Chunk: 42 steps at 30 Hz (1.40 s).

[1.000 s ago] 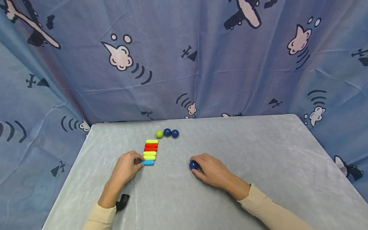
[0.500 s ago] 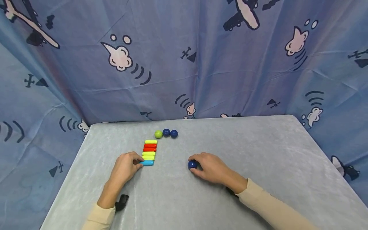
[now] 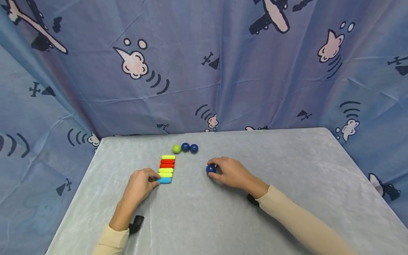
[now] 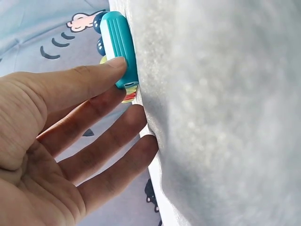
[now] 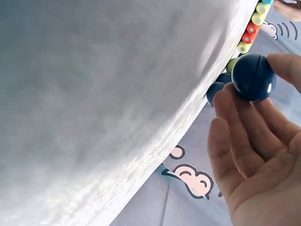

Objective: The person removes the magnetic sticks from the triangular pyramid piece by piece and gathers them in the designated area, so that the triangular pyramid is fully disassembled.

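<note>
My left hand (image 3: 139, 186) pinches the left end of a light blue ribbed bar (image 3: 165, 180) between thumb and forefinger; the left wrist view shows the same bar (image 4: 121, 44) close up. That bar lies at the near end of a column of yellow bars (image 3: 165, 170) and red bars (image 3: 167, 165). To the right, my right hand (image 3: 232, 173) grips a dark blue ball (image 3: 210, 169) between thumb and fingers. In the right wrist view this ball (image 5: 254, 77) has a thin seam, and the fingers curl beneath it.
Behind the bars, a green ball (image 3: 176, 148) and two dark blue balls (image 3: 193, 148) sit side by side in a row. All rest on a grey cloth-covered table (image 3: 287, 156). A blue patterned curtain (image 3: 178, 63) hangs behind and beside it.
My right hand has carried the dark blue ball toward the back of the table and slightly left. The left hand stays in place on the light blue bar.
</note>
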Tool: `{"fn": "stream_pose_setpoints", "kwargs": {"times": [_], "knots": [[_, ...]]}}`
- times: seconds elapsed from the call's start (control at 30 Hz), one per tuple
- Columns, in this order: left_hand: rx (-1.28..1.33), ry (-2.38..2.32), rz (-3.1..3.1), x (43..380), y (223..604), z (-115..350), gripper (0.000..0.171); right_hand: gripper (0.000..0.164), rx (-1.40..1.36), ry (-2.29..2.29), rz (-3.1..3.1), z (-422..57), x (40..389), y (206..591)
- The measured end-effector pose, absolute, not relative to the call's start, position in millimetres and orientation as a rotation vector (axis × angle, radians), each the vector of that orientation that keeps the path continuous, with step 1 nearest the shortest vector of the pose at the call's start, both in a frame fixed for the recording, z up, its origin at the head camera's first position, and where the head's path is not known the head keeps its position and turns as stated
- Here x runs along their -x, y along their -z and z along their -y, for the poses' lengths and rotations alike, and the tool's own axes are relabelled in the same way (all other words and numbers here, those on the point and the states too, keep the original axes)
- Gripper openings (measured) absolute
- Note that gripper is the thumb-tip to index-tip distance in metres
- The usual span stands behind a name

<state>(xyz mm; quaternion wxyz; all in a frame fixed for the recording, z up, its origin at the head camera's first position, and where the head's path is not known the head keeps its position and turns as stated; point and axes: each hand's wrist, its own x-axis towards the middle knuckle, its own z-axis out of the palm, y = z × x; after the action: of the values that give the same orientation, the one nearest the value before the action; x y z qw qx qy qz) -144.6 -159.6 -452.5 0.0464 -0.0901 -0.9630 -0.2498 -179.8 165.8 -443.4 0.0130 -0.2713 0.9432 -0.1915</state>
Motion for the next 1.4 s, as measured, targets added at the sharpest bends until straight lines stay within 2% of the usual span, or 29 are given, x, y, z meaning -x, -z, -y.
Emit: {"fn": "stream_pose_setpoints", "kwargs": {"times": [0.73,1.4], "knots": [[0.242,0.815,2.932,142,453,157,0.015,0.042,0.681,0.631,-2.896,-151,256,438],[0.244,0.805,2.962,140,455,159,0.015,0.045,0.698,0.562,-2.897,-143,265,453]]}}
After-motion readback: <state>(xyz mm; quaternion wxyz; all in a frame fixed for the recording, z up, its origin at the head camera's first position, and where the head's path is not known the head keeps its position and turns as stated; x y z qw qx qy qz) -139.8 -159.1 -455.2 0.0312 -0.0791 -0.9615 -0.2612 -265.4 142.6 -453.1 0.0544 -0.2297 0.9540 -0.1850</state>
